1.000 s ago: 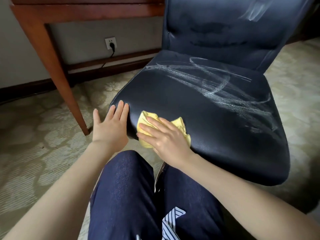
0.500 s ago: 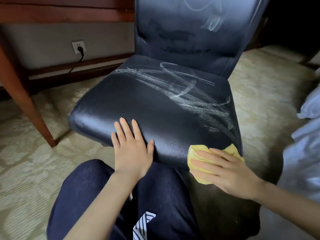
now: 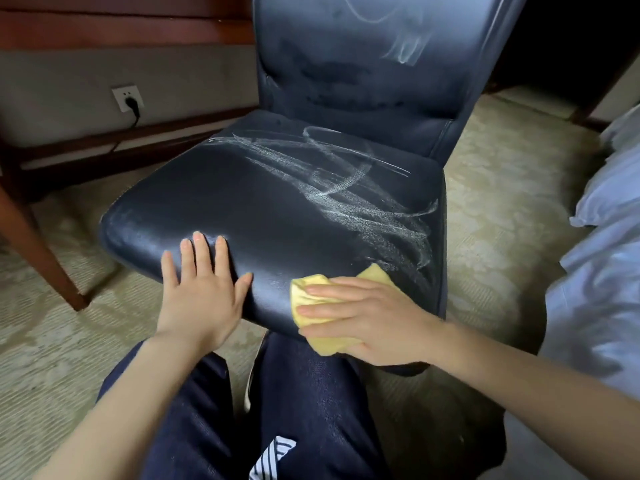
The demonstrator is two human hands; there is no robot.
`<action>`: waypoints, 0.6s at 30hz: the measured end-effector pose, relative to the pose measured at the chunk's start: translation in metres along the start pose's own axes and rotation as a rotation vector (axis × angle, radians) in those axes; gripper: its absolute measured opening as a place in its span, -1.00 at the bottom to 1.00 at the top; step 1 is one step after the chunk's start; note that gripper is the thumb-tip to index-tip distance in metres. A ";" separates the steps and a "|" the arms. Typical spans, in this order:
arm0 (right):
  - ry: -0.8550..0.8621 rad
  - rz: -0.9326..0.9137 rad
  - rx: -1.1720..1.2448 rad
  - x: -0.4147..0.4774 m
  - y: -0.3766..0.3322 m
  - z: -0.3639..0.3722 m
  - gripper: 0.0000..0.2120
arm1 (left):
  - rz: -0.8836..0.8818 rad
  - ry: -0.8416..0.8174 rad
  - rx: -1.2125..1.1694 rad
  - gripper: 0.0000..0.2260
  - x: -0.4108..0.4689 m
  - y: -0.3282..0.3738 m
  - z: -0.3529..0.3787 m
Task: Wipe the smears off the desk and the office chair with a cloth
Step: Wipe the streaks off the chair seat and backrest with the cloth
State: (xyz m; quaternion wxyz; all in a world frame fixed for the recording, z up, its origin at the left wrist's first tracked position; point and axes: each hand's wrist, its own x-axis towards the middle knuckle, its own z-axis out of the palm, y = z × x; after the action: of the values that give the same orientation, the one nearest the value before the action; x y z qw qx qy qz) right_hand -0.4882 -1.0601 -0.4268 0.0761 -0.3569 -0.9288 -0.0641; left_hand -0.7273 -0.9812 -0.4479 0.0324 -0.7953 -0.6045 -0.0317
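A dark blue leather office chair (image 3: 242, 202) stands in front of me. White smears (image 3: 356, 202) cross the right half of its seat, and fainter ones (image 3: 398, 43) mark the backrest. My right hand (image 3: 374, 320) presses a folded yellow cloth (image 3: 311, 296) flat against the seat's front edge, right of centre. My left hand (image 3: 201, 292) lies flat with fingers spread on the front edge to the left of the cloth, holding nothing. The wooden desk (image 3: 121, 26) is at the upper left; only its apron and a leg (image 3: 45, 258) show.
My knees in dark blue trousers (image 3: 304, 403) are under the seat's front edge. A wall socket with a black plug (image 3: 129, 100) sits under the desk. White bedding (image 3: 606, 254) fills the right side. Patterned carpet (image 3: 52, 341) covers the floor.
My right hand has slid the cloth along the front edge, right and then a little back left. My left hand moved from the seat's left corner toward the middle.
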 end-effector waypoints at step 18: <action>0.114 0.187 0.220 0.004 -0.021 -0.004 -0.66 | -0.008 -0.051 -0.267 -0.35 0.005 0.021 -0.007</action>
State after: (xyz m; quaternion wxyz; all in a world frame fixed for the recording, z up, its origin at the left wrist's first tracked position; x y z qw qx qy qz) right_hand -0.5050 -1.0733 -0.4237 0.1732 -0.4270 -0.8871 0.0254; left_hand -0.7057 -0.9829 -0.4408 -0.0893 -0.7905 -0.5989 -0.0920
